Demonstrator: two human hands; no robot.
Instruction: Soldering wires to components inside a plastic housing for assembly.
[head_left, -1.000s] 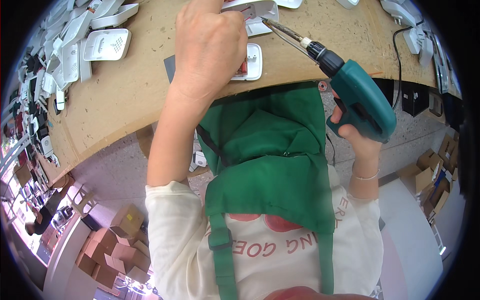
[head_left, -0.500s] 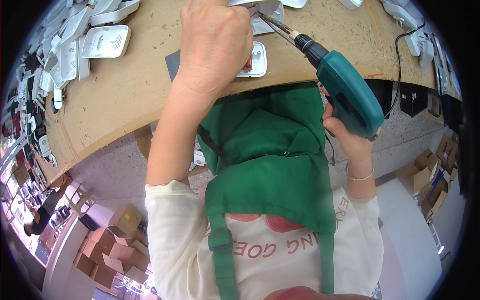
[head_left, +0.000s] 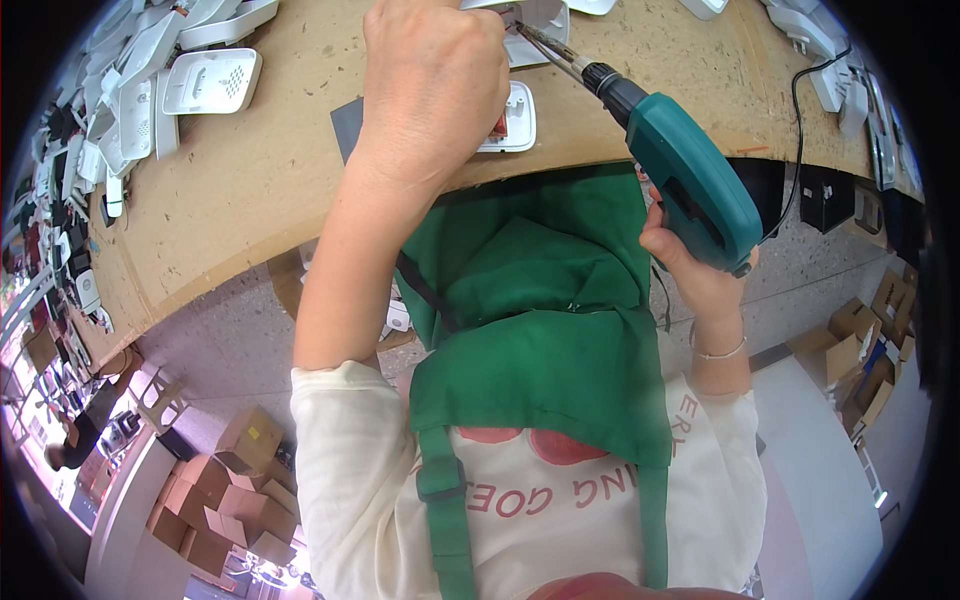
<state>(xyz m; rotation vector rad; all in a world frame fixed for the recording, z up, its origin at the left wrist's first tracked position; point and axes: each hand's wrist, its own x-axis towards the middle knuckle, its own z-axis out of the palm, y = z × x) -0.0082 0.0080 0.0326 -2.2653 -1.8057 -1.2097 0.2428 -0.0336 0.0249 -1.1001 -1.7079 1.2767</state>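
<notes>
At three o'clock the right hand is gripping a green soldering gun, seemingly angled to reach inside the white casing at twelve, while the left hand, toward eleven, is hiding whatever its fingers hold.

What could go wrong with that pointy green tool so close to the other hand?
The pointed tip of the green tool in the right hand looks very near the left hand, so a slip might poke it. The tip could also scratch the white housing it points at. And the white cover lies near the front edge of the table, so a bump might knock it off.
</notes>
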